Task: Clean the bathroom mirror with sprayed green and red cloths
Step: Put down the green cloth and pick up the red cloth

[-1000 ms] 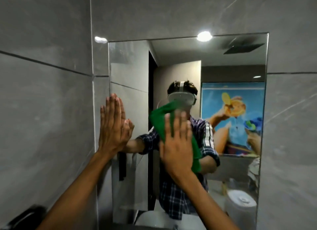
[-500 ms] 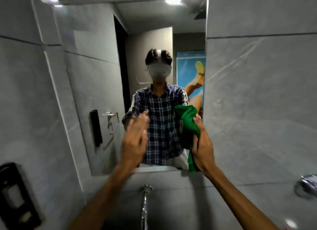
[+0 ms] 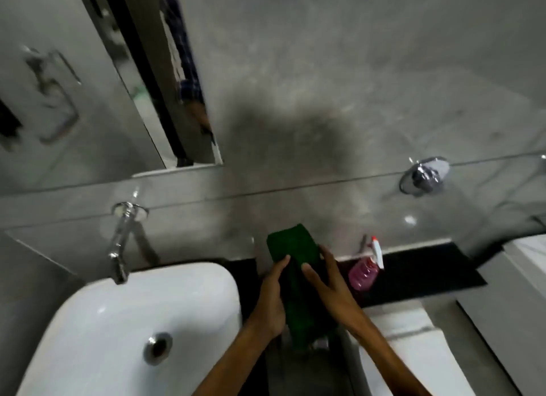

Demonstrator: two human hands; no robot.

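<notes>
Low beside the sink (image 3: 206, 280), left hand (image 3: 270, 301) and right hand (image 3: 328, 283), fingers extended, each grip on the green cloth (image 3: 295, 265).

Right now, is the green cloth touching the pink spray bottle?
Apart. The head view shows the right hand and a strip of dark counter between the green cloth and the pink spray bottle; the left hand grips the cloth's other side.

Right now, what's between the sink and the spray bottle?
In the head view, the green cloth, held by the left hand and right hand, lies between the sink and spray bottle.
</notes>
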